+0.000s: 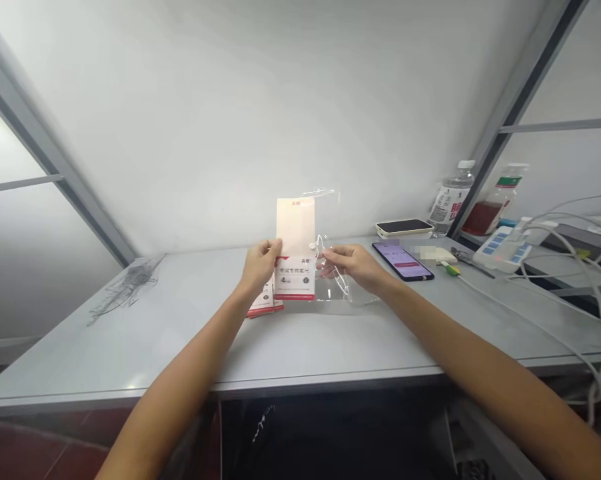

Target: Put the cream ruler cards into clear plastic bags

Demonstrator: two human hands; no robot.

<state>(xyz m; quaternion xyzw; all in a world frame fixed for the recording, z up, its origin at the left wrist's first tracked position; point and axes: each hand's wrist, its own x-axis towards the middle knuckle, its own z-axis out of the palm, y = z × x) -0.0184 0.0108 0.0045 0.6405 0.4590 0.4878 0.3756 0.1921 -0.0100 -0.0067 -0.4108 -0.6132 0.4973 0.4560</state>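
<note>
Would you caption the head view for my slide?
Left hand holds a white-and-red packet; right hand grips a clear plastic bag.

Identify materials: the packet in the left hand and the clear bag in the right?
The packet held in the left hand looks like printed paper or thin card: opaque, matte, and holding flat, though a coated film can't be ruled out. The bag at the right hand looks like thin clear plastic film: see-through, creased, with glossy highlights. The exact polymer can't be told.
</note>
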